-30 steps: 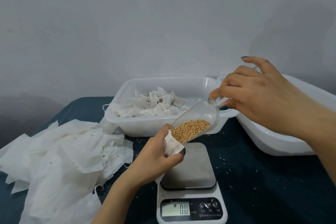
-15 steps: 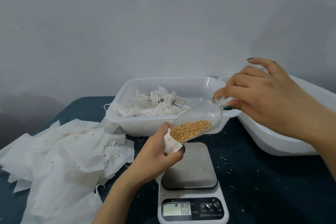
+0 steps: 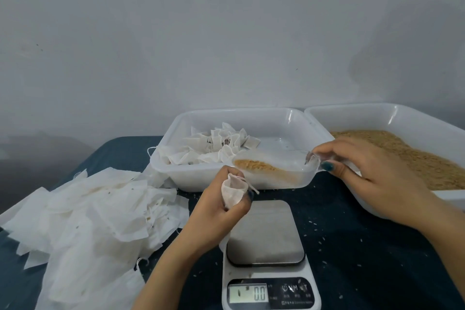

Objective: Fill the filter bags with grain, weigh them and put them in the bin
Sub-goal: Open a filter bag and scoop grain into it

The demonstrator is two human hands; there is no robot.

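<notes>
Head view, looking down over a dark blue table (image 3: pixel 364 272). I have the left hand (image 3: pixel 216 211) just above the far left corner of a small scale (image 3: pixel 265 239), with its fingers curled round the neck of a white filter bag (image 3: pixel 232 192) whose mouth gapes upward. The right hand (image 3: pixel 372 178) sits well off to the right, thumb and fingers pinching the handle of a clear plastic scoop (image 3: pixel 289 161). The hands are apart, and the scoop spans the space between them.

The relation I steer by is the scoop's long axis. It runs left to right, close to level, with the handle at the right and the open lip at the left. Tan grain (image 3: pixel 256 166) lies along its floor, heaped toward the lip. That lip hangs just above the bag's mouth, and I cannot tell whether they touch. So the bag lies down and left from the right hand, along the scoop's own axis. I judge the pour needs the handle end raised so the grain slides leftward into the opening. The left hand, being nearer, need only hold the mouth wide.

Behind the scoop stands the white bin (image 3: pixel 173 176), with filled bags bunched in its left half. A larger tub (image 3: pixel 377 118) at the right holds loose grain. The scale's display reads zero. A pile of empty bags (image 3: pixel 95 221) lies at the left.
</notes>
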